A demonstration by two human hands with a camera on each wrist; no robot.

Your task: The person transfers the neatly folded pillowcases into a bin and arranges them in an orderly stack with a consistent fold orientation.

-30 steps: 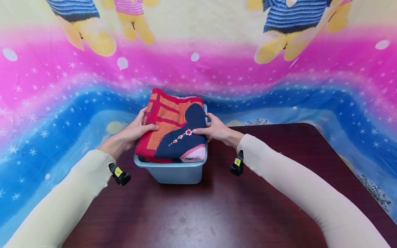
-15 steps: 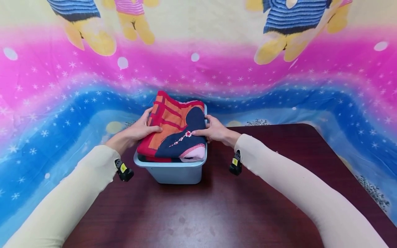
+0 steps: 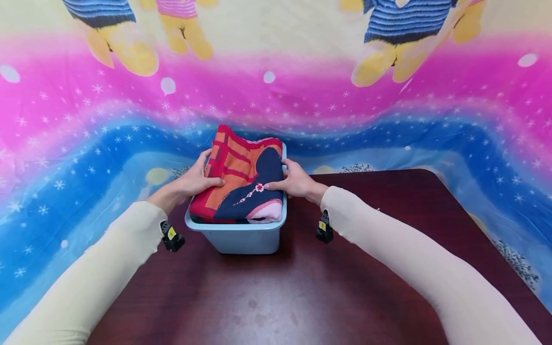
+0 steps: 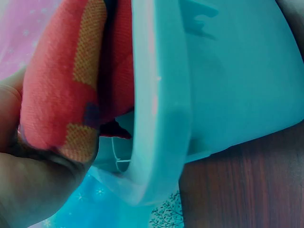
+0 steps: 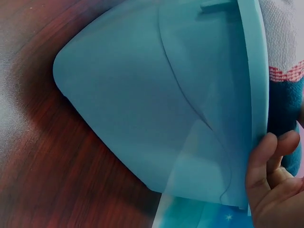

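Note:
A folded towel [image 3: 239, 165], red and orange with a navy patch and small white-and-red flowers, lies in the top of a light blue plastic bin [image 3: 246, 239]. My left hand [image 3: 191, 179] grips its left edge, thumb on top and fingers round the side. In the left wrist view the thick fold of the towel [image 4: 57, 76] is in that hand, beside the bin's rim [image 4: 166, 95]. My right hand [image 3: 299, 181] holds the right edge, thumb over the navy part. In the right wrist view its fingertips [image 5: 266, 147] are at the rim, against the towel.
The bin stands on a dark reddish-brown wooden table [image 3: 366, 268]. Behind it hangs a pink, blue and cream cloth [image 3: 267, 100] with bear figures and snowflakes. Another folded layer lies under the towel inside the bin. Black wrist cameras [image 3: 324, 227] hang below both cuffs.
My left hand has shifted right, bringing the towel's left side inward over the bin. My right hand has stayed nearly in place on the right edge.

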